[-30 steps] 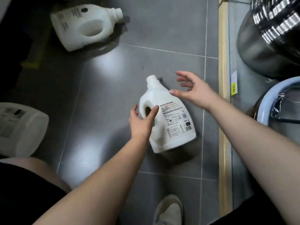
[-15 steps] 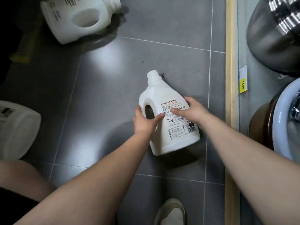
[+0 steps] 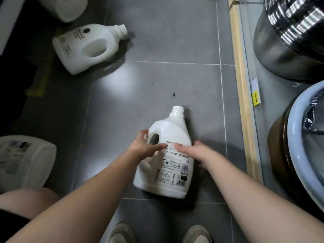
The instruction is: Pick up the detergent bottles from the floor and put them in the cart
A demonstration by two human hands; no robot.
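Observation:
A white detergent bottle (image 3: 171, 135) with a printed label lies on the grey tiled floor, cap pointing away from me. My left hand (image 3: 142, 146) grips it at the handle side, thumb behind the handle hole. My right hand (image 3: 196, 152) clasps its right flank, fingers over the label. A second white bottle (image 3: 87, 48) lies on its side at the upper left, cap to the right. A third white bottle (image 3: 24, 160) lies at the left edge, and the bottom of another (image 3: 64, 7) shows at the top. No cart is in view.
A wooden strip (image 3: 241, 85) runs along the right, with a yellow price tag (image 3: 256, 99). Beyond it stand a steel pot (image 3: 287, 55) and a light blue basin (image 3: 296, 155). My shoes (image 3: 121, 234) are at the bottom, my knee (image 3: 26, 200) at the lower left.
My right hand came down from open above the floor onto the bottle's right side. Both hands now hold the bottle, which has shifted toward me and turned more upright in view.

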